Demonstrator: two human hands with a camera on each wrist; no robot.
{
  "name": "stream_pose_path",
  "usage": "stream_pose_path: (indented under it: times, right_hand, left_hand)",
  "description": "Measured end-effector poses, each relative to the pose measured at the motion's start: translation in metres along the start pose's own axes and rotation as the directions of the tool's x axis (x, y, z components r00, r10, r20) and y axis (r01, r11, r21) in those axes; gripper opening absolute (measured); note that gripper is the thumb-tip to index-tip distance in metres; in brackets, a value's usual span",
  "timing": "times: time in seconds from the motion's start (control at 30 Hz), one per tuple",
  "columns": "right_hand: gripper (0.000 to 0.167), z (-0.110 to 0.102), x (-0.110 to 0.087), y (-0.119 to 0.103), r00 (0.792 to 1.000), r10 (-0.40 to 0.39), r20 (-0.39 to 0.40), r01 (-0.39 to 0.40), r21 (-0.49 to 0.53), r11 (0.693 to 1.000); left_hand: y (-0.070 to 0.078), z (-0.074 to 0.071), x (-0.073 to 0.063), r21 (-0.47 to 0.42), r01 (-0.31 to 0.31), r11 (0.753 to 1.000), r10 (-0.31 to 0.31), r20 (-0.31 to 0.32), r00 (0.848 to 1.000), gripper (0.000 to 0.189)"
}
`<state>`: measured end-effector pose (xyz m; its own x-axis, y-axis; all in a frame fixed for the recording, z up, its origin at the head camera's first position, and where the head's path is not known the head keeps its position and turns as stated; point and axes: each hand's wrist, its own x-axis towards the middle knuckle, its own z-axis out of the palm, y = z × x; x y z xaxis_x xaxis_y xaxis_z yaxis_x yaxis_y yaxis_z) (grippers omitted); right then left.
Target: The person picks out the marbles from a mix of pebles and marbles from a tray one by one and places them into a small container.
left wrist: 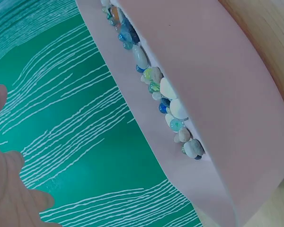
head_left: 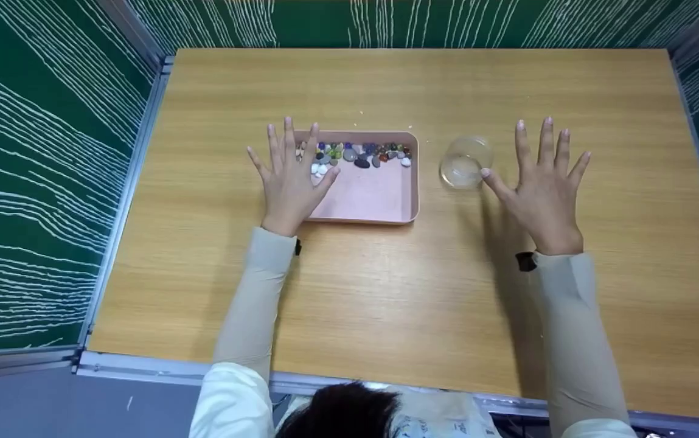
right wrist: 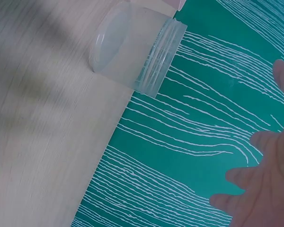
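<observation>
My left hand (head_left: 291, 185) is spread flat in the air over the left side of a pink rectangular tray (head_left: 361, 210), holding nothing. Along the tray's far side lie several pebbles and glass marbles, among them a dark pebble (head_left: 362, 163) and white stones (head_left: 320, 170); my hand hides part of the tray's left end. To the right of the tray stands a clear jar (head_left: 463, 167) with a threaded rim and no lid on it. My right hand (head_left: 545, 194), fingers spread, is just right of the jar; its thumb tip overlaps the jar's edge in the head view, while the right wrist view shows them apart.
The wooden table (head_left: 386, 304) carries the tray and jar. A few tiny white specks lie beyond the tray. Green panels (head_left: 39, 170) with white wavy lines rise along the back and sides, meeting the table at metal frame edges (head_left: 124, 201).
</observation>
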<state>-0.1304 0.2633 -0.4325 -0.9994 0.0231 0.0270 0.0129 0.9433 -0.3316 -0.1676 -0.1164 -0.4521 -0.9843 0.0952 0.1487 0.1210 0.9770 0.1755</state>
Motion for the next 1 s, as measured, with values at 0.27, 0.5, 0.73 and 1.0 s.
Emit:
stream_pose_path:
  times: [0.27, 0.5, 0.73, 1.0]
  right_hand:
    - [0.085, -0.003, -0.002, -0.002, 1.0, -0.003, 0.002, 0.003, 0.028, 1.0]
    - [0.081, -0.005, -0.002, -0.004, 1.0, -0.016, -0.027, 0.018, 0.083, 0.996]
    - [0.073, 0.0, -0.004, -0.003, 0.993, -0.047, -0.104, 0.068, 0.214, 0.974]
    - [0.068, 0.005, -0.007, 0.005, 0.992, -0.009, -0.124, 0.053, 0.357, 0.933]
  left_hand:
    - [-0.004, -0.001, -0.004, -0.009, 0.01, 1.0, -0.01, 0.009, 1.0, 0.08]
    - [-0.008, -0.002, -0.004, -0.044, 0.017, 0.999, -0.016, 0.005, 1.0, 0.077]
    - [-0.013, -0.001, -0.007, -0.108, 0.038, 0.993, -0.035, 0.037, 0.999, 0.071]
    - [-0.028, 0.005, -0.013, -0.287, 0.082, 0.954, -0.082, 0.012, 0.997, 0.065]
